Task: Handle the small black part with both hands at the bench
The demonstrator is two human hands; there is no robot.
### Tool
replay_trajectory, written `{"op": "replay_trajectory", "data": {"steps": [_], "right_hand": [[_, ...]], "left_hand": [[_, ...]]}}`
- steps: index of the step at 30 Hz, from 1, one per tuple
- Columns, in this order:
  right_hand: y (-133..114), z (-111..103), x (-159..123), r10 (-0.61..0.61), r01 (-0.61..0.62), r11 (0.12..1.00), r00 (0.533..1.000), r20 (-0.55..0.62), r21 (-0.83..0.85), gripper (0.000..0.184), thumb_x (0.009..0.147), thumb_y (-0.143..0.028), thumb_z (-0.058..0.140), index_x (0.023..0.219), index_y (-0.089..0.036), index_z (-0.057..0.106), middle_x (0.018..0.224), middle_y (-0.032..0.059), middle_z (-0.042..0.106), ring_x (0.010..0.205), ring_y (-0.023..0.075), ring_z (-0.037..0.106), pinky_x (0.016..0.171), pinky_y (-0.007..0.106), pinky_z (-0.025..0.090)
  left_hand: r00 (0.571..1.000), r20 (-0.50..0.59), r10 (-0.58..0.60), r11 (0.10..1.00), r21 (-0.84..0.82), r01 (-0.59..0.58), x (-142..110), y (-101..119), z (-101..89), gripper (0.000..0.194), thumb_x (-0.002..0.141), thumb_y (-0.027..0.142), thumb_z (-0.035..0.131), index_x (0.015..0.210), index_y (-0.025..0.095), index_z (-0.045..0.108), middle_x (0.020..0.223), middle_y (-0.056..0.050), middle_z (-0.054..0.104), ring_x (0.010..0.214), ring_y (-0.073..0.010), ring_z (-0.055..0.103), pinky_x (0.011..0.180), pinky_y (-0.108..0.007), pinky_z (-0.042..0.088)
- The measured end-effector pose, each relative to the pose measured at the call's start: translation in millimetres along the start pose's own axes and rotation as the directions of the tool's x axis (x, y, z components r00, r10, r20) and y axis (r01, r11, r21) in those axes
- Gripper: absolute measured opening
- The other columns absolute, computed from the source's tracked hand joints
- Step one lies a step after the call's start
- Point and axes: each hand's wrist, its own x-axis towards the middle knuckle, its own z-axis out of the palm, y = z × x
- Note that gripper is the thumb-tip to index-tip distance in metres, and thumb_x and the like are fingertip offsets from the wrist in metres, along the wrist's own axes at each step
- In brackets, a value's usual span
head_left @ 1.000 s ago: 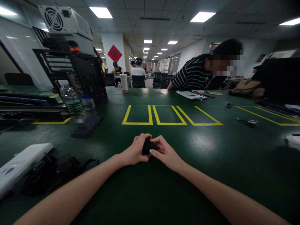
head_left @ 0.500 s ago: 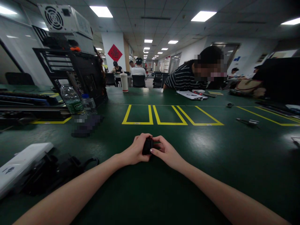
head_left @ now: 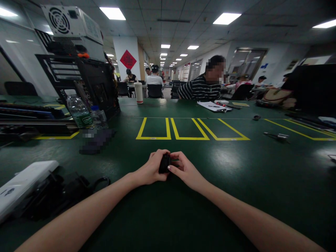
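Between my two hands is a small black block-shaped object (head_left: 164, 163), too dark to name more exactly. My left hand (head_left: 153, 168) is wrapped round its left side, thumb below and fingers over the top. From the right, my right hand (head_left: 183, 170) grips the object's right edge with thumb and fingertips. Both hands are low over the green table (head_left: 168, 217), in front of yellow tape outlines (head_left: 153, 138). The object's underside and far side are hidden by my fingers.
On the left stand a black computer case (head_left: 98, 82), a clear bottle (head_left: 78, 112), a white box (head_left: 28, 185) and black cables (head_left: 65, 189). A clipboard (head_left: 214, 106), a white cup (head_left: 138, 92) and a metal tool (head_left: 278, 136) lie further off. A person in stripes (head_left: 201, 87) sits opposite.
My hands and the black object stay almost still. Across the table, the person in the striped shirt has shifted left and sat more upright.
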Motion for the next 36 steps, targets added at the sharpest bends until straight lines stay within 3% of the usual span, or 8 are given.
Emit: {"op": "replay_trajectory", "data": {"steps": [13,21,25,36], "right_hand": [[-0.3,0.0,-1.4,-0.033,0.032,0.998,0.999,0.027,0.056,0.017,0.079,-0.022,0.052,0.094,-0.022,0.044,0.101,0.0018,0.051,0.098,0.0182,0.054,0.080,0.036,0.048],[2.6,-1.4,1.7,-0.012,0.012,1.000,1.000,0.010,-0.003,0.030,0.078,-0.023,0.053,0.106,-0.022,0.043,0.109,0.0037,0.049,0.103,0.0186,0.051,0.088,0.039,0.043],[0.7,-1.7,0.5,-0.022,0.023,1.000,0.999,0.041,-0.005,0.026,0.077,-0.022,0.054,0.101,-0.023,0.045,0.106,0.0025,0.050,0.103,0.0193,0.051,0.085,0.039,0.045],[4.7,0.2,1.4,-0.053,0.054,0.998,0.999,-0.008,0.019,0.018,0.078,-0.024,0.054,0.094,-0.023,0.046,0.102,0.0015,0.050,0.101,0.0189,0.052,0.082,0.037,0.047]], "left_hand": [[1.000,-0.008,0.024,1.000,0.011,-0.024,-0.1,0.3,1.1,0.061,0.068,0.017,0.061,0.119,0.021,0.028,0.115,-0.009,0.039,0.104,-0.0250,0.041,0.087,-0.040,0.038],[1.000,-0.009,0.026,1.000,0.017,-0.026,-0.1,2.2,-0.1,0.060,0.067,0.016,0.060,0.118,0.021,0.030,0.113,-0.008,0.041,0.104,-0.0248,0.041,0.088,-0.041,0.036],[1.000,-0.009,0.024,1.000,0.011,-0.024,-0.6,2.2,-0.6,0.060,0.067,0.016,0.060,0.118,0.022,0.030,0.114,-0.008,0.041,0.104,-0.0259,0.042,0.087,-0.043,0.036],[0.999,-0.022,0.042,0.999,0.036,-0.041,0.4,-1.0,1.6,0.060,0.067,0.018,0.060,0.118,0.020,0.029,0.114,-0.009,0.040,0.103,-0.0247,0.042,0.088,-0.040,0.036]]}}
